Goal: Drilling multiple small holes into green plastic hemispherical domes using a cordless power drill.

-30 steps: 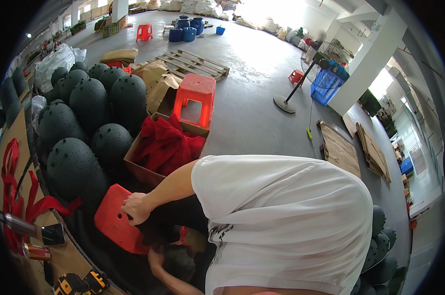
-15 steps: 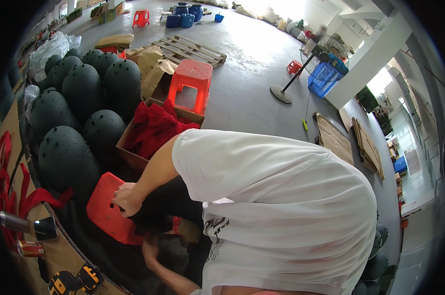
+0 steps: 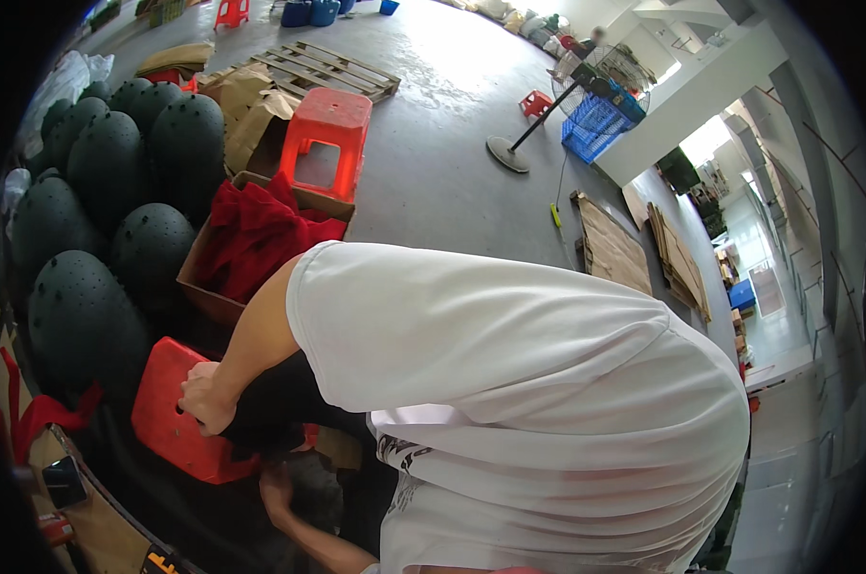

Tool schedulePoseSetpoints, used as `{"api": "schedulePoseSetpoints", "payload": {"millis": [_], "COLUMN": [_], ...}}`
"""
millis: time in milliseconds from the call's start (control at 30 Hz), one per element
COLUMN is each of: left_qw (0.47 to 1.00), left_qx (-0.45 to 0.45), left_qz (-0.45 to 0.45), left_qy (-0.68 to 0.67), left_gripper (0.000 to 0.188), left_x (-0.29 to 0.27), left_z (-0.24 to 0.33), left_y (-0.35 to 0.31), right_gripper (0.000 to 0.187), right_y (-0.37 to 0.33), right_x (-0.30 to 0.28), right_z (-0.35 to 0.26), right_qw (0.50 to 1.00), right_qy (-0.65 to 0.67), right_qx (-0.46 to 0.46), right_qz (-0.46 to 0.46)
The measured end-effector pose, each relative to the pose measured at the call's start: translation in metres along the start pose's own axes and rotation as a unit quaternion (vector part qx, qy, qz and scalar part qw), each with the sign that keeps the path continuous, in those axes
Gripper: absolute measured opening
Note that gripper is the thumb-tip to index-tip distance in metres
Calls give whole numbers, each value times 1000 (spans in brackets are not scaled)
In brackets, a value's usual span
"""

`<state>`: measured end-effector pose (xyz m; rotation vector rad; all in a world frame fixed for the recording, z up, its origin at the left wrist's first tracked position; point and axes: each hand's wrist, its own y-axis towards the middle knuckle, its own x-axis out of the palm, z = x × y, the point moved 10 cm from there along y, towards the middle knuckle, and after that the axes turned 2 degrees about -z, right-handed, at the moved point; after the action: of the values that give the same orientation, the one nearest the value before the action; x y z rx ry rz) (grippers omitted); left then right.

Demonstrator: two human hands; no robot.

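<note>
A red plastic stool (image 3: pixel 170 440) stands low in front of me, its seat turned up and tilted. My right hand (image 3: pixel 206 399) is closed over the seat, the fingers curled at the hole in its middle. Beside the stool's near edge is my left hand (image 3: pixel 276 488), its fingers hidden or in shadow. A dark grey rounded surface (image 3: pixel 320 490) lies next to that hand; its kind is too dim to tell. Past my right forearm, a cardboard box (image 3: pixel 196 277) holds crumpled red cloth (image 3: pixel 251 234).
Several dark green studded egg-shaped forms (image 3: pixel 84 316) crowd the left. Another red stool (image 3: pixel 326 143) stands behind the box, near a wooden pallet (image 3: pixel 328 72). A phone (image 3: pixel 65 481) lies on the table edge at lower left. A standing fan (image 3: pixel 538 124) is farther off.
My view has swung to the right, so the surroundings sit farther left in the picture. My right hand stays on the stool and my left hand stays near its edge.
</note>
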<state>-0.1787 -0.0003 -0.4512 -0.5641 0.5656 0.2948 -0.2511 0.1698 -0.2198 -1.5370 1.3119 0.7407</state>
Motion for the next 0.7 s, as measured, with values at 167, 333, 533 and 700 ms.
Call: {"api": "schedulePoseSetpoints", "payload": {"millis": [167,333,533,700], "left_qw": [998,998,999,998], "left_qx": [-61,-58,-43,-21], "left_qz": [-20,-23,-5,11], "left_qy": [12,11,6,66], "left_gripper": [39,42,43,43], "left_x": [11,13,7,9], "left_z": [-10,-25,-16,-43], "left_y": [-5,-2,1,-11], "right_gripper": [43,43,39,42], "right_y": [-1,-1,1,9], "right_x": [3,6,2,5], "right_z": [0,0,5,-11], "right_qw": [999,999,1000,1000], "right_qy": [-3,-11,1,-3], "right_qx": [16,19,1,-8], "right_qz": [-33,-42,-20,-15]}}
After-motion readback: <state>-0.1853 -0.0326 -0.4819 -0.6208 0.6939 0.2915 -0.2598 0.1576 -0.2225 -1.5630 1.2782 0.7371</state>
